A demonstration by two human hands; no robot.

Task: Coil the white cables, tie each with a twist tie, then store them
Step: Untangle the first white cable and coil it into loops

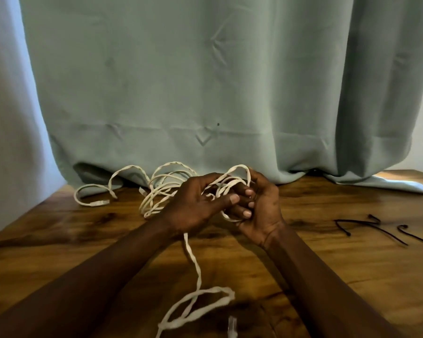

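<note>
1. Cable [192, 254] loops sit in both your hands, over the middle of the table [327, 276].
2. Your left hand [195, 203] curls round the loops, with the thumb on top.
3. Your right hand [259, 203] curls round the same loops, palm facing you.
4. One end hangs down and lies in a loop near you, by a clear plug [232, 326].
5. More cable lies in a heap [156, 198] behind your left hand, by the green cloth [205, 81].
6. Black ties [391, 235] lie on the table to your right, well apart from your hands.
</note>
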